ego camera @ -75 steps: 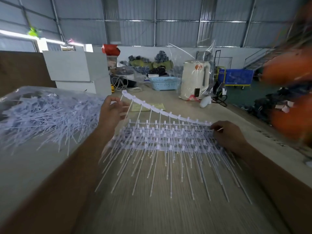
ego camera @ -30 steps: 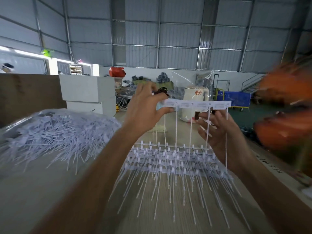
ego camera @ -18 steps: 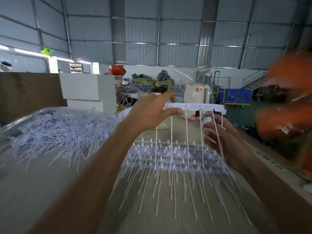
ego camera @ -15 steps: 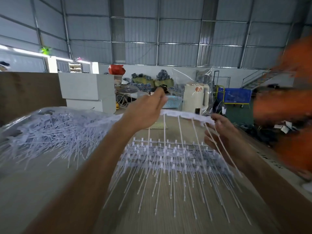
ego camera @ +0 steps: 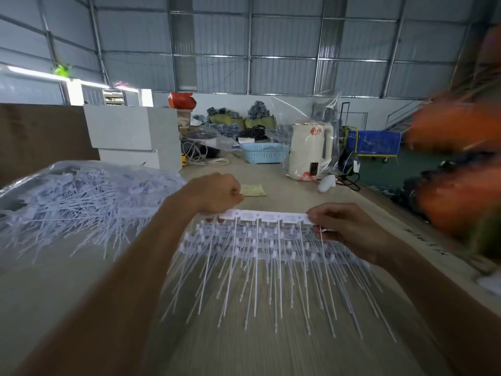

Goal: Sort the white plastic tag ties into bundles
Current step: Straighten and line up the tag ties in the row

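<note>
A white strip of tag ties (ego camera: 267, 216) stretches between my hands, just above the far edge of a layered stack of tie strips (ego camera: 260, 248) lying on the table. My left hand (ego camera: 217, 193) grips the strip's left end with curled fingers. My right hand (ego camera: 345, 226) pinches its right end. The thin tails of the ties fan out toward me over the wooden table (ego camera: 81, 280). A large loose heap of white tag ties (ego camera: 76, 202) lies in clear plastic at the left.
At the table's far end stand a white kettle (ego camera: 311, 150), a light blue basket (ego camera: 264, 152) and white boxes (ego camera: 132, 134). A yellow slip of paper (ego camera: 253, 190) lies behind my left hand. Blurred orange material (ego camera: 458, 164) fills the right side.
Both hands have brought the strip down from chest height to just over the far edge of the stack. The camera has tilted down slightly.
</note>
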A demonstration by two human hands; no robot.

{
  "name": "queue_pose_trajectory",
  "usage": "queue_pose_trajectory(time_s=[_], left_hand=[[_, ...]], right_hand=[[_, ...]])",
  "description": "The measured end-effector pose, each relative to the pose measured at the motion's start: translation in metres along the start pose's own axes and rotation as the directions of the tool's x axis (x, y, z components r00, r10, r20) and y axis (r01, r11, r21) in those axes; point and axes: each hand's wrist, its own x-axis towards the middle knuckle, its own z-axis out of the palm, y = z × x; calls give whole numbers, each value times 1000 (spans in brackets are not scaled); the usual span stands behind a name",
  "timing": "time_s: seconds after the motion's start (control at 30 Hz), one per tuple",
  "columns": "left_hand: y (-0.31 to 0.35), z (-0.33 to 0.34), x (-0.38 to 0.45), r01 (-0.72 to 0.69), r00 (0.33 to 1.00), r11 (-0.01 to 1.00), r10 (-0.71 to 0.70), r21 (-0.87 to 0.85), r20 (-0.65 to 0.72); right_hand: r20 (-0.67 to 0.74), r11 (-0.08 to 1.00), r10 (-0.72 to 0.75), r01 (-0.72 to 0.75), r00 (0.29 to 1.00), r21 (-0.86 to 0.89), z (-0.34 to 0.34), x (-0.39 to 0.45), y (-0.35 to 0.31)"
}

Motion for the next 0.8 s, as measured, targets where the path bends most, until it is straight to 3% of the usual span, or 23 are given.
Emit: queue_pose_trajectory(time_s=[0.1, 0.17, 0.23, 0.33, 0.47, 0.57, 0.67, 0.8], left_hand=[[2, 1, 0, -48, 994, 993, 57, -104, 89], [13, 6, -4, -84, 995, 947, 95, -310, 19], [32, 17, -10, -137, 989, 902, 147, -410, -7], [54, 50, -26, -220, 974, 951, 228, -220, 11], [53, 69, -53, -153, 950, 987, 134, -46, -281], [50, 68, -68, -171, 906, 979, 202, 115, -372], [51, 68, -77, -183, 913, 967, 234, 178, -333], [53, 66, -78, -152, 929, 976, 195, 155, -315]], right_hand=[[20, 1000, -10, 10, 1000, 3, 7, -1, -1], [21, 999, 9, -10, 1000, 42, 14, -1, -4], [31, 998, 42, -44, 999, 51, 19, -1, -7], [21, 993, 112, -113, 994, 45, 27, -2, -8], [119, 991, 129, -131, 985, 9, 40, -7, -13], [192, 991, 114, -98, 975, -91, 47, -10, -18], [184, 946, -42, 99, 982, -309, 52, -15, -24], [228, 653, -324, 391, 918, -649, 54, -15, -30]])
